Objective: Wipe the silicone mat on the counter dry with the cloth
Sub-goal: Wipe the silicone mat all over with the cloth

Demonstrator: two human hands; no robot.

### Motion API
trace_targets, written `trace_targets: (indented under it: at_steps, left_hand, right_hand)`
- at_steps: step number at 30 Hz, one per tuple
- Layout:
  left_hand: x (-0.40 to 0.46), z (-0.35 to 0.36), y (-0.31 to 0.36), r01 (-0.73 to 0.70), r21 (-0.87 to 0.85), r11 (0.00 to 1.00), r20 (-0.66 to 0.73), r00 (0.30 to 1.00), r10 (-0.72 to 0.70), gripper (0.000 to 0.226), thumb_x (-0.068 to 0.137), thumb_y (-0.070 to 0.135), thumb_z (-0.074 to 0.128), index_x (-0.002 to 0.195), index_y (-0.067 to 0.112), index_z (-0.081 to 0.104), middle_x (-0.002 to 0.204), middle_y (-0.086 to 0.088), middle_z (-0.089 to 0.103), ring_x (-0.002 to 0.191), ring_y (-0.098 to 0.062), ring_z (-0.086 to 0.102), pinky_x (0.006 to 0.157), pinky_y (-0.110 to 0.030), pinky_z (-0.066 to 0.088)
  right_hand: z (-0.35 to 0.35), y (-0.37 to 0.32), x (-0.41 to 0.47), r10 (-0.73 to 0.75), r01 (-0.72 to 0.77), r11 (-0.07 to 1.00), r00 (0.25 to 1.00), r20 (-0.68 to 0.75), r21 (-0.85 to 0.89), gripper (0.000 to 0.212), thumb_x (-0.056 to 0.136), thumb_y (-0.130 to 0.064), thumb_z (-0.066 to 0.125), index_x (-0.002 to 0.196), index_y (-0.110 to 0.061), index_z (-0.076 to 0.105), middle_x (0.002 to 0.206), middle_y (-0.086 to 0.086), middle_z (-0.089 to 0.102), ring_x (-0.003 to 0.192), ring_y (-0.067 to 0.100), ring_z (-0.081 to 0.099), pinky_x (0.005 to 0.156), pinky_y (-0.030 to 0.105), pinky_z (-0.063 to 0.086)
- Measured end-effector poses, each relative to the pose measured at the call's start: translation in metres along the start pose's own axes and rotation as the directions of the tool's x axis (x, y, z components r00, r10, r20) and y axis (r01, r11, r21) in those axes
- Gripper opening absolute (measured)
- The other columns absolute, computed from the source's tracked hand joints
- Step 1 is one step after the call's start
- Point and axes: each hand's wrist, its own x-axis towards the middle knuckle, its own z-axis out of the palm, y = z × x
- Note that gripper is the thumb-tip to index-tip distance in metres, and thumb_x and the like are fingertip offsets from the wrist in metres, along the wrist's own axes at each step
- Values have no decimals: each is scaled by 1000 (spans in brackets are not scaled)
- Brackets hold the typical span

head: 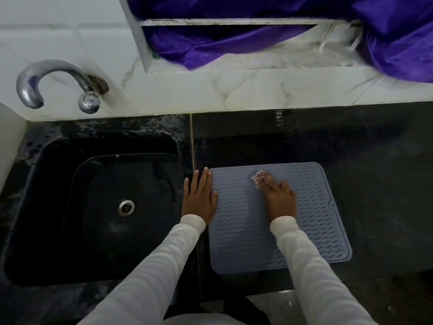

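Black counter (351,141) beside the sink (98,207): left hand (199,198) flat, pinning the silicone mat (246,242); right hand (280,198) pressing the cloth (257,180); the mat might skid if released.

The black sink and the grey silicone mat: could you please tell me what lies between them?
In the head view, the left hand lies flat there on black counter, thumb overlapping the mat beside the sink.

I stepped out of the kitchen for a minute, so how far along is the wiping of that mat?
Done: the mat lies flat on the counter, beside the sink. In hand: the left hand is pressed flat on its left edge, and the right hand presses a small cloth onto its upper middle. Left: I cannot tell which parts are dry; the near half and right side are away from the cloth.
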Motion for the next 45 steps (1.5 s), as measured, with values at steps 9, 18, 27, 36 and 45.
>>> trace_targets:
  at_steps: [9,18,27,36,45]
  left_hand:
    - [-2,-5,3,8,15,1000,25,1000,-8,61,102,43,18,156,20,5,164,3,2,150,-21,-2,121,-50,1]
    - [-3,-1,2,8,6,1000,4,1000,-8,60,102,43,18,156,21,3,164,5,0,150,-18,-7,121,-48,0]
    - [-4,-2,3,-24,111,994,32,999,21,63,99,40,8,156,13,1,164,-4,-4,150,-20,-6,122,-43,1]
    - [-2,-2,1,-13,-23,1000,5,1000,13,58,102,34,15,156,15,10,164,1,2,150,-14,-4,123,-38,1]
    - [-4,-1,0,-25,-48,999,18,1000,26,57,102,35,13,156,16,5,163,3,0,150,-14,-6,122,-38,-3]
  right_hand:
    - [-17,91,9,209,-209,978,976,69,-6,59,83,-6,60,135,-34,53,147,-8,44,103,43,49,77,48,52]
    - [-38,51,24,106,-41,858,990,-98,512,31,93,-16,62,124,-16,66,125,4,65,114,18,58,101,17,35]
    - [0,-105,-14,-220,196,963,968,119,186,52,93,-27,59,142,-16,46,152,14,36,116,40,50,89,48,49]
    - [-12,-101,-9,-241,216,968,938,248,124,62,97,-16,50,153,-16,21,160,9,14,135,38,30,90,47,49]
    - [-21,-9,-12,-12,7,1000,959,283,20,93,65,-16,81,146,-23,36,149,6,32,132,44,29,82,52,52]
